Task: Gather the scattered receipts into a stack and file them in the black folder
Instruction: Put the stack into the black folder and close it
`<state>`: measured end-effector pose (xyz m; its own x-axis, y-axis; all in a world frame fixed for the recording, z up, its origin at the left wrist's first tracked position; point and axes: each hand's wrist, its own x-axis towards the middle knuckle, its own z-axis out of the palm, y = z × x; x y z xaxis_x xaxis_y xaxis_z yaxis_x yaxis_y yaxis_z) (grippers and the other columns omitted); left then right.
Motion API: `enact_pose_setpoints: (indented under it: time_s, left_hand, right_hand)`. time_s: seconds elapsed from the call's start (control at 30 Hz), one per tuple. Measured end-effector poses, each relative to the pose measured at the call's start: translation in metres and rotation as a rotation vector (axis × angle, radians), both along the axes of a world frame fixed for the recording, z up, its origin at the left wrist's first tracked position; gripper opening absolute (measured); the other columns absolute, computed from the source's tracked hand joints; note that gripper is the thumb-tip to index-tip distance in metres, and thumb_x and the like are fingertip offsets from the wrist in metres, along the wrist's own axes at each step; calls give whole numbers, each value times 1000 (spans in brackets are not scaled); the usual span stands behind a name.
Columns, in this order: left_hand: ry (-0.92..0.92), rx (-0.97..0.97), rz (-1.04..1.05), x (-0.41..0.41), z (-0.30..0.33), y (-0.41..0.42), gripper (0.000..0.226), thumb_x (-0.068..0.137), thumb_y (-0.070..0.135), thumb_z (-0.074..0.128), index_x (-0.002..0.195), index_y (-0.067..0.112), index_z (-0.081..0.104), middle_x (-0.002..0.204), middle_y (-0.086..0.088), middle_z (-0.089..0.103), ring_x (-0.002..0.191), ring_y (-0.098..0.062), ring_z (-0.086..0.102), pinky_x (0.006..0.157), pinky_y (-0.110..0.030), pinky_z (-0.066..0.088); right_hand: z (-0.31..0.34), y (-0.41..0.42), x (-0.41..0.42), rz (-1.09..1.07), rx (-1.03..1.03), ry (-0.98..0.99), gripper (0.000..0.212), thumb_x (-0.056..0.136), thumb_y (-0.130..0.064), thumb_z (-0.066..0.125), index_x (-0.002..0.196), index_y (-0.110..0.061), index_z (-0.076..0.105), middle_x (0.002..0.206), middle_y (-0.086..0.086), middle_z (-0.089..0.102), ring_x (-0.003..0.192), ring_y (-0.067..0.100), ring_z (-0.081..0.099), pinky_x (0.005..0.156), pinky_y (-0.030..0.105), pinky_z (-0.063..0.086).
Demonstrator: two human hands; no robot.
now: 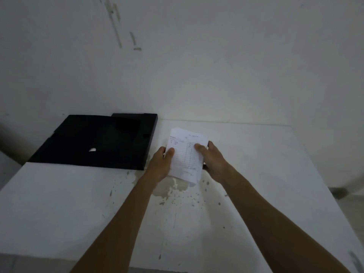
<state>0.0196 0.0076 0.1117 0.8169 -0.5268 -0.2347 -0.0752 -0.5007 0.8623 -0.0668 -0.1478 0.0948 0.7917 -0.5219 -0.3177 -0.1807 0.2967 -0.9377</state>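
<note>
Receipts (186,154), gathered into one stack, sit between both hands above the middle of the worktop (275,174), a little toward its back edge. In the head view, the only one, the left hand (160,164) pinches the stack's left edge with the thumb on top, and the right hand (210,156) grips the right edge the same way. The sheets are not squared: a corner juts out at the top and the lower edge hangs past the hands, unsupported.

The black folder (94,140) lies at the worktop's back left corner, just beside the stack, with a small pale spot on its cover. Whether it lies open or shut cannot be told in this dim light.

The main risk is that loose inner sheets slide out of the uneven stack if one hand lets go to lift the cover. The drooping lower edge could also catch on the folder's rim and crumple. Stains (173,192) mark the worktop under the hands; whether they are wet cannot be told, so laying paper there may soil it.
</note>
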Motion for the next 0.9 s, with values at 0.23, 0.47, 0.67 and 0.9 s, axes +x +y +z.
enact_pose_setpoints:
  time_s: [0.23,0.47,0.67,0.9]
  left_hand:
    - [76,39,-66,20,6,16,50,102,47,36,140,17,48,130,-6,59,112,-22,58,92,-33,47]
    - [126,-70,16,71,6,35,42,102,42,39,130,15,57,113,-1,63,92,-11,60,67,-20,44]
    - [207,-58,15,142,-7,65,43,103,40,35,137,18,49,125,-4,61,109,-19,59,92,-35,47]
    - [200,-63,-41,220,-18,101,37,103,36,38,135,21,50,123,-1,61,108,-16,59,90,-33,46]
  right_hand:
    - [3,22,36,20,-138,57,28,100,-24,49,123,-18,65,116,8,74,108,29,71,99,52,56]
    - [-7,47,94,20,-135,90,38,101,-30,49,136,-16,49,125,6,66,112,26,67,90,39,59]
    - [-9,82,158,-31,-163,136,36,103,-26,47,137,-16,43,129,6,62,114,24,63,100,46,55]
    - [-18,116,226,-2,-163,134,37,104,-26,46,140,-18,47,130,4,65,117,24,65,102,44,54]
